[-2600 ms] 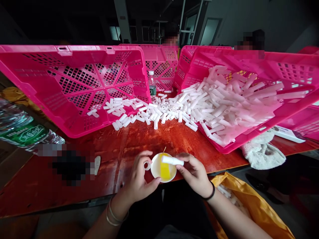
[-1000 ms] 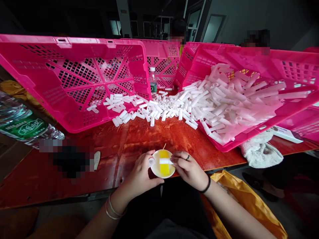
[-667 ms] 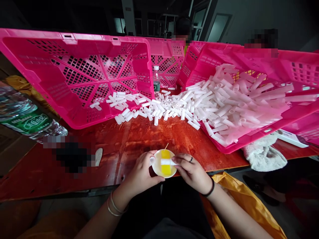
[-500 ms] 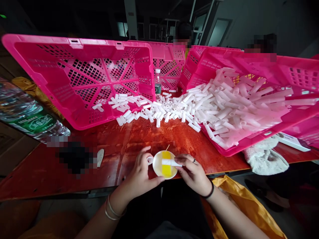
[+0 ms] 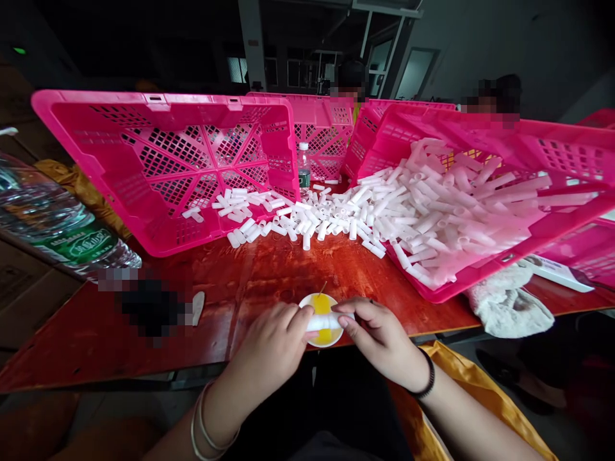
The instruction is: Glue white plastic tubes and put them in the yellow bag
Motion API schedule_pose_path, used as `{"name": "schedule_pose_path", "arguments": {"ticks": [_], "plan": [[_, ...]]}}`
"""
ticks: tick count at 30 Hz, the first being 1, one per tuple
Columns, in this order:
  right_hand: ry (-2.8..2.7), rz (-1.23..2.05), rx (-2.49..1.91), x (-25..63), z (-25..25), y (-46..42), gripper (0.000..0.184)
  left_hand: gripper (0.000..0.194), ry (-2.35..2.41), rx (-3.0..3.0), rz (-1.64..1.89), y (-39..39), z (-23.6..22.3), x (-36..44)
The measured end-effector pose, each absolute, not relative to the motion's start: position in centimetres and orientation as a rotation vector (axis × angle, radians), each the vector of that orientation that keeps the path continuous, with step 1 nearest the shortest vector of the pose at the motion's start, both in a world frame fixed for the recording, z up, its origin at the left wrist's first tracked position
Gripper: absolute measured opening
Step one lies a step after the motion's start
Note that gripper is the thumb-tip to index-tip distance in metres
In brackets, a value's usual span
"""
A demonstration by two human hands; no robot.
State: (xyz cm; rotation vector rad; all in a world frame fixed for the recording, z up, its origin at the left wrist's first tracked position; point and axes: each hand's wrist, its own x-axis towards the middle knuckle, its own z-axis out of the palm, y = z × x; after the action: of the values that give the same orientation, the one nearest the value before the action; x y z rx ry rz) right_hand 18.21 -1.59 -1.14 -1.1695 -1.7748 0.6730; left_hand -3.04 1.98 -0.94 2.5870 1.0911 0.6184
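Above a small white bowl (image 5: 308, 303), both my hands hold a white plastic tube (image 5: 321, 323) level at its two ends. My left hand (image 5: 273, 338) closes its fingers and thumb around the left end. On the right end, the thumb and fingers of my right hand (image 5: 387, 334) pinch. Whether this is one tube or two pushed together, I cannot tell; the left end is hidden by my fingers. Inside the bowl lies something yellow (image 5: 325, 335), with a thin stick (image 5: 323, 288) rising over the rim.
Short white tubes (image 5: 307, 224) are heaped across the red table (image 5: 230, 288). They spill between a left pink crate (image 5: 163, 246) and a right pink crate (image 5: 442, 293). Bottles (image 5: 303, 168), a white cloth (image 5: 512, 304) and a yellow sack (image 5: 461, 378) surround the workplace. Two people sit behind the crates.
My left hand has moved right and closed on the tube's left end; the short tube seen in it before is now hidden. My right hand still grips its end. The view has shifted slightly.
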Motion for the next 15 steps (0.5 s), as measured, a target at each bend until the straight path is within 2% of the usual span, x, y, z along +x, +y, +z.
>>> {"name": "schedule_pose_path", "arguments": {"ticks": [2, 7, 12, 15], "plan": [[-1.921, 0.524, -1.059, 18.2, -0.5, -1.2, 0.020, 0.022, 0.983, 2.252, 0.536, 1.4, -0.5, -2.3], [-2.006, 0.308, -0.906, 17.8, 0.7, -0.9, 0.033, 0.033, 0.664, 1.013, 0.234, 0.3, 0.3, -0.5], [-1.982, 0.298, -1.135, 17.2, 1.2, -2.3, 0.034, 0.044, 0.738, 1.056, 0.490, -1.4, -0.4, 0.9], [-1.920, 0.346, -1.184, 17.7, 0.4, -4.1, 0.036, 0.043, 0.644, 0.984, 0.291, -2.5, -1.4, 2.2]]}}
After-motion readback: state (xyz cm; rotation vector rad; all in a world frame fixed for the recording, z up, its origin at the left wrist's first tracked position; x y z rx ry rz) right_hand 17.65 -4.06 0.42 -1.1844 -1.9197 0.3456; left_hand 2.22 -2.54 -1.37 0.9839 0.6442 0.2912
